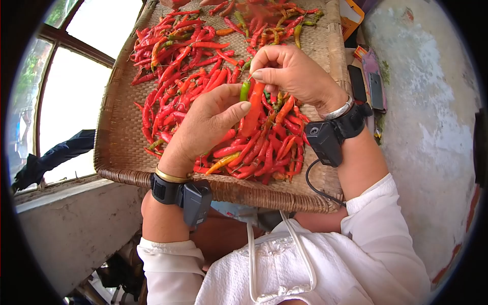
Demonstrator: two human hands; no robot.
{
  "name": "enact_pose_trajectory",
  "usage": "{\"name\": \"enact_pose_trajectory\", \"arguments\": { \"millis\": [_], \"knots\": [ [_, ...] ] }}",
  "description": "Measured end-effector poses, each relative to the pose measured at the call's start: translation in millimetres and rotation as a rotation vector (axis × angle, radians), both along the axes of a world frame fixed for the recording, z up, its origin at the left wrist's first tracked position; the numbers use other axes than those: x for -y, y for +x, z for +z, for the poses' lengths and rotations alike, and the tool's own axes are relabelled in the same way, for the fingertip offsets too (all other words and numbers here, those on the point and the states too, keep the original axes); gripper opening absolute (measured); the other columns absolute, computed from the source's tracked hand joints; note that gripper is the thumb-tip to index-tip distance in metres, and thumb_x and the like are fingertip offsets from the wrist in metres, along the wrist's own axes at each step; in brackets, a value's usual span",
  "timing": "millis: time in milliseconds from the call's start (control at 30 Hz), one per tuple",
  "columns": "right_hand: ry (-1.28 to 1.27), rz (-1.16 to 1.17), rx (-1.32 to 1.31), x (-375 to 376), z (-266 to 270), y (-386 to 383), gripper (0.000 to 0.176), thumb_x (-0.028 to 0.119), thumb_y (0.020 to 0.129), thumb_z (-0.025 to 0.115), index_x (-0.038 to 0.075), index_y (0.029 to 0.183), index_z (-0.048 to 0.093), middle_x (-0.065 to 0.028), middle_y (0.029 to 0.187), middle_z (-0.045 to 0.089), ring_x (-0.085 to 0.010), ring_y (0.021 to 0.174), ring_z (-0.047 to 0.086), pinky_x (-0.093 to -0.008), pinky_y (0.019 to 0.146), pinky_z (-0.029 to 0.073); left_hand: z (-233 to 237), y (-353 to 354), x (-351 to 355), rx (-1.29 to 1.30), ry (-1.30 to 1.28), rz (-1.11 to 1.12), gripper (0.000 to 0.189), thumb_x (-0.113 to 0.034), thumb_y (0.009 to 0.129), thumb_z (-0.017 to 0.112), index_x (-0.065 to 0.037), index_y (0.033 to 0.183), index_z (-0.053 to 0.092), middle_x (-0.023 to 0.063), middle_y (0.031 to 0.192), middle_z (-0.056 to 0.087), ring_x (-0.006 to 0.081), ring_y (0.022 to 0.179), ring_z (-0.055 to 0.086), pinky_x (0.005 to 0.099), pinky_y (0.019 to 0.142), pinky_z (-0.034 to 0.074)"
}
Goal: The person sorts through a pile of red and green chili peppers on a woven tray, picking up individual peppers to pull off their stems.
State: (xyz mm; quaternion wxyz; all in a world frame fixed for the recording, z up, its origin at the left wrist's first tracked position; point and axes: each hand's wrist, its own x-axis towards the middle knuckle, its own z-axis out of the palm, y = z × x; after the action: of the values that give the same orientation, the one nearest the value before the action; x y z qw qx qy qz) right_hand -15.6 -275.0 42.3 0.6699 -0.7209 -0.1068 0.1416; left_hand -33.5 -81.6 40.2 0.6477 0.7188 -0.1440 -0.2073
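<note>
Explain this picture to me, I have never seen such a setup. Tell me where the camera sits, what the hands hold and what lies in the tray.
There is no machine here. One camera, worn on a person's head, looks down at their own two bare hands. The left hand and the right hand together hold one orange-red chili pepper; the right pinches its top end. Under them lies a woven tray heaped with red chilies. Black devices are strapped on both wrists; what they do cannot be told.
</note>
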Motion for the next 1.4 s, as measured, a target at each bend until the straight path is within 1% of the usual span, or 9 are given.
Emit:
{"name": "enact_pose_trajectory", "arguments": {
  "millis": [367,567,633,800,1000,1167,1267,1333,1400],
  "knots": [
    [-0.161,-0.06,-0.102,13.3,7.7,-7.8,0.012,0.006,0.081,0.057,0.001,0.091,0.062,-0.0003,0.072,0.059,-0.0041,0.053,0.049,-0.0186,0.047,0.04,9.4,35.8,-26.5,-0.022,0.502,-0.131,0.02,-0.021,0.086,0.058,-0.004,0.074,0.057,-0.0063,0.054,0.046,0.0004,0.047,0.038,0.017,0.042,0.029],
    [-0.018,-0.137,-0.142,8.4,-4.7,-4.2,0.012,0.006,0.082,0.056,0.001,0.091,0.061,0.0005,0.069,0.057,-0.0034,0.053,0.049,-0.0177,0.046,0.041,-19.4,58.5,-2.7,0.706,0.324,0.319,0.05,-0.035,0.089,0.051,0.0,0.124,0.045,0.0109,0.115,0.052,0.0131,0.105,0.047,0.0269,0.091,0.037],
    [0.03,-0.195,-0.133,7.1,-4.7,-2.8,0.011,0.007,0.083,0.056,0.001,0.091,0.061,0.0005,0.069,0.056,-0.0033,0.053,0.05,-0.0176,0.046,0.041,-1.0,42.6,3.8,0.136,0.128,-0.04,0.046,-0.035,0.089,0.051,0.0,0.12,0.049,0.0088,0.109,0.056,0.0112,0.099,0.049,0.0258,0.085,0.041],
    [0.152,-0.296,-0.102,9.6,-7.1,-0.8,0.012,0.008,0.084,0.056,0.001,0.091,0.06,0.0004,0.069,0.056,-0.0034,0.052,0.05,-0.0175,0.045,0.042,-4.7,24.2,3.0,-0.187,0.188,-0.255,0.023,-0.025,0.087,0.058,-0.002,0.087,0.061,-0.0042,0.069,0.057,0.0021,0.063,0.048,0.0176,0.058,0.04],
    [0.086,-0.342,-0.103,9.2,-7.7,-3.1,0.016,0.011,0.086,0.053,0.003,0.099,0.059,0.0033,0.072,0.054,-0.0013,0.057,0.05,-0.0167,0.05,0.043,1.9,33.5,-9.1,-0.157,0.456,-0.32,0.021,-0.024,0.085,0.06,-0.004,0.077,0.063,-0.0056,0.061,0.054,0.0012,0.053,0.042,0.0184,0.048,0.034],
    [-0.595,0.031,0.196,11.6,-28.2,-5.0,0.022,0.017,0.075,0.061,0.004,0.092,0.062,-0.0112,0.076,0.063,-0.0243,0.068,0.061,-0.0344,0.065,0.048,4.9,57.1,-18.5,0.04,0.437,0.012,0.027,-0.024,0.084,0.059,-0.001,0.071,0.061,-0.0029,0.055,0.053,0.0055,0.053,0.045,0.0238,0.051,0.038],
    [-0.727,0.16,0.325,-4.9,-34.0,-14.1,0.024,0.013,0.073,0.06,0.004,0.095,0.061,-0.013,0.083,0.059,-0.0283,0.08,0.058,-0.0361,0.072,0.046,-11.4,80.1,-23.5,-0.014,0.366,0.105,0.029,-0.026,0.083,0.059,0.002,0.088,0.062,0.0065,0.074,0.061,0.0134,0.068,0.055,0.0279,0.063,0.044],
    [-0.773,0.241,0.387,-17.8,-34.5,-21.1,0.024,0.009,0.07,0.061,0.005,0.094,0.06,-0.0117,0.091,0.053,-0.0302,0.092,0.053,-0.0373,0.078,0.044,-23.8,83.7,-15.9,0.824,0.365,0.275,0.041,-0.028,0.081,0.061,0.003,0.108,0.055,0.0183,0.104,0.057,0.0258,0.094,0.056,0.0353,0.08,0.045],
    [-0.844,0.273,0.465,-23.5,-45.4,-25.6,0.022,0.009,0.07,0.061,0.006,0.092,0.06,-0.011,0.091,0.052,-0.0294,0.093,0.052,-0.0371,0.079,0.043,-26.4,81.5,-19.7,0.928,0.595,0.251,0.048,-0.026,0.078,0.063,-0.001,0.116,0.05,0.0236,0.12,0.046,0.0324,0.107,0.049,0.0382,0.088,0.042]
  ]
}}
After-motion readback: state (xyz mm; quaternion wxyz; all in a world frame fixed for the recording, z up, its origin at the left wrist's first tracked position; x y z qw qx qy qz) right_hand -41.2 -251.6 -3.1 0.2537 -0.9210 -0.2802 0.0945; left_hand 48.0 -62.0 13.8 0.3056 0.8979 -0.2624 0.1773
